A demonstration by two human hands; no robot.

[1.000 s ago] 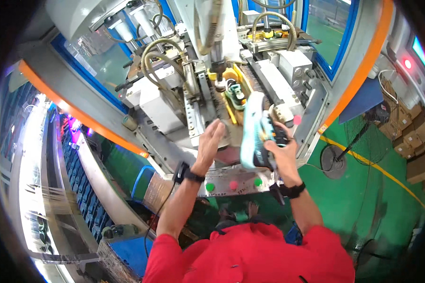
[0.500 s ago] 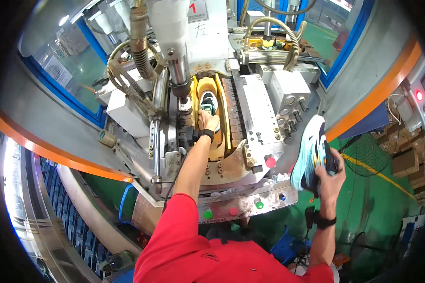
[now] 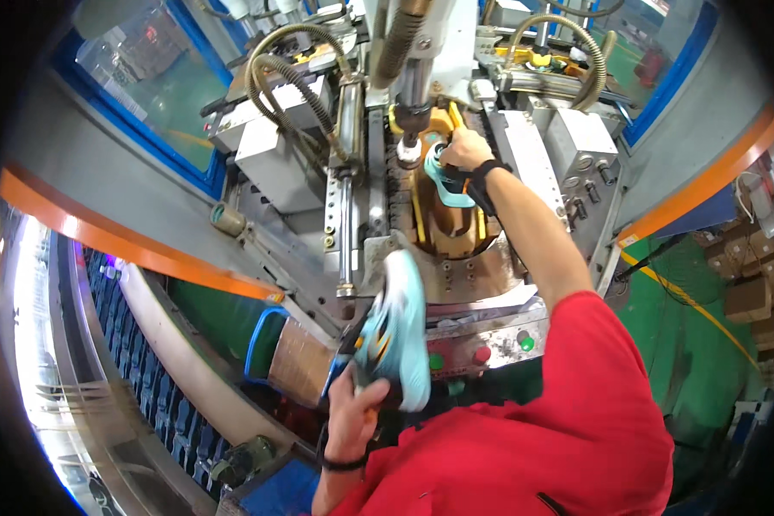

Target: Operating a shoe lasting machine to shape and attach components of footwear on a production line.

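Observation:
Low in the middle, my left hand (image 3: 353, 417) is closed around a light-blue and white sneaker (image 3: 404, 344), slightly blurred, with dark and orange marks on its side. My right hand (image 3: 466, 150) reaches into the press and grips a second sneaker (image 3: 449, 191), pale teal, partly hidden by my fingers and wrist. That sneaker is inside the press's cavity (image 3: 457, 236), between yellow side pads (image 3: 419, 215). I cannot tell whether it rests on the bottom. A metal press rod with a white tip (image 3: 408, 153) hangs just left of my right hand.
Along the machine's front runs a panel with green and red buttons (image 3: 482, 353). A conveyor (image 3: 138, 361) with dark blue segments lies to the left. A brown board (image 3: 301, 361) with a blue handle is near the left hand. Cardboard boxes (image 3: 748, 297) stand far right.
My left hand has withdrawn from the press and now holds a sneaker lower down. My right hand has swung from the right side into the press with its sneaker. The view has shifted left.

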